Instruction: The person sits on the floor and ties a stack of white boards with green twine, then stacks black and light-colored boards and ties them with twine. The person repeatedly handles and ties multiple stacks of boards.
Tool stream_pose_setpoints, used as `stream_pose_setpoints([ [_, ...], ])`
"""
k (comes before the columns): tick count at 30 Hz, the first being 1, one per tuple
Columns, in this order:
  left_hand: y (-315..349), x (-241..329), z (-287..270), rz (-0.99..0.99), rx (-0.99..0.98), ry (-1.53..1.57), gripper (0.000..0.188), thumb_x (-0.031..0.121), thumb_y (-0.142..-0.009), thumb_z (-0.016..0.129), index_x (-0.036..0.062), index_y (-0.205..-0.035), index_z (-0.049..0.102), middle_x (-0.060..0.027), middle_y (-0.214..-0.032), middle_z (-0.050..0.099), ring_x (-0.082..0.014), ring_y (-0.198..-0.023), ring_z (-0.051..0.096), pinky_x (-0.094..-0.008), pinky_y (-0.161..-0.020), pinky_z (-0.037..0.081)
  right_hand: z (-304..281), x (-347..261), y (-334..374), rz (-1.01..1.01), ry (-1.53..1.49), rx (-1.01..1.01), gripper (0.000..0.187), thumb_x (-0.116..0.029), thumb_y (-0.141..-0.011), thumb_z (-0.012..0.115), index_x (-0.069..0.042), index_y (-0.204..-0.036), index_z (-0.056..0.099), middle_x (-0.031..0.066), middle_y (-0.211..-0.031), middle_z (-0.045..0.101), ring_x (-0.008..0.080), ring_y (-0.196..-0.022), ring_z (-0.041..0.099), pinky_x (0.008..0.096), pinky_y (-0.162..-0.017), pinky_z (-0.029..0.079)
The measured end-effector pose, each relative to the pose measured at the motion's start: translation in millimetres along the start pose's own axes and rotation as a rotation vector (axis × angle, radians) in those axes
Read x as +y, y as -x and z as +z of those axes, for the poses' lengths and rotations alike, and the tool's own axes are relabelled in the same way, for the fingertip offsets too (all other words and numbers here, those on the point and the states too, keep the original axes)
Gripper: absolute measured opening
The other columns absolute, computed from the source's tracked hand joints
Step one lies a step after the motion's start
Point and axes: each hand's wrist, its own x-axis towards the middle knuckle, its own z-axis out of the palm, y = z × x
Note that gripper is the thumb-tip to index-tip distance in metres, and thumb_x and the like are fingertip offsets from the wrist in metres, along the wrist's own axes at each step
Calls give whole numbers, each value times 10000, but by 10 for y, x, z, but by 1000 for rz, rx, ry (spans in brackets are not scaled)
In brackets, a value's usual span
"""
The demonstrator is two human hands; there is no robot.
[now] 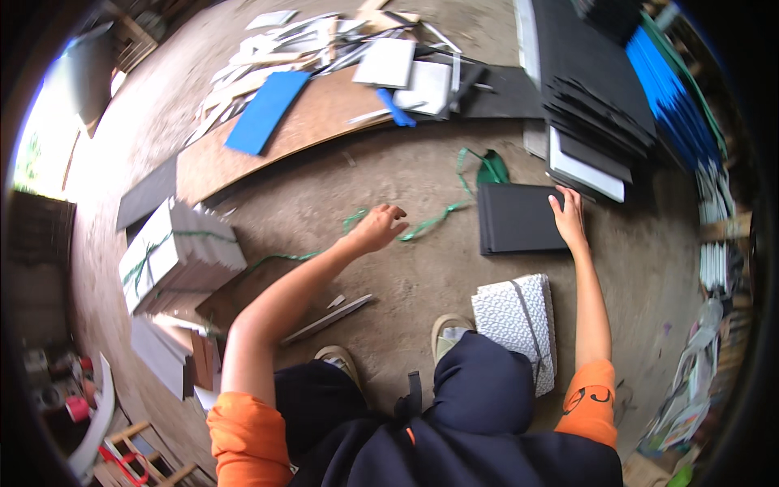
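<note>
My right hand at a black rectangular block
I can't tell if its fingers grip; my left hand, released, is near thin green strapping.

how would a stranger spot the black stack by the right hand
Find the tall black pile at upper right. Below-left of it lies a low black stack, the right hand at its right edge. Unlike the strapped white bundle below, its top is plain black.

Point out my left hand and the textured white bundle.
Left hand (376, 230), head view: back of the hand.
Textured white bundle (505, 314), head view: upper face, near the middle.
</note>
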Motion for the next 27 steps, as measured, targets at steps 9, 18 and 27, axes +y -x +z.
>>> stream_pose_setpoints([
  [9, -1115, 877, 1622, -468, 160, 562, 870, 550, -796, 549, -69, -1325, 241, -290, -1267, 338, -365, -1172, 396, -382, -984, 337, 108, 1162, 398, 549, -179, -9, 796, -510, -809, 545, 9, -1340, 259, 284, -1325, 322, 402, -1242, 319, 418, -1017, 286],
  [18, -1320, 1151, 1924, -598, 286, 430, 928, 588, -759, 563, -30, -1346, 196, -297, -1262, 316, -435, -1170, 345, -450, -993, 292, 233, 1468, 296, 756, -373, -272, 927, -605, -760, 549, 69, -1333, 272, 237, -1348, 355, 309, -1282, 314, 369, -1044, 248],
  [27, -1409, 1089, 1647, -566, 114, 1007, 944, 538, -666, 699, -80, -1247, 284, -200, -1109, 506, -261, -1009, 540, -335, -838, 461, 47, 1325, 276, 816, -580, -284, 787, -512, -735, 637, 51, -1243, 425, 177, -1265, 470, 262, -1213, 411, 339, -1003, 293],
])
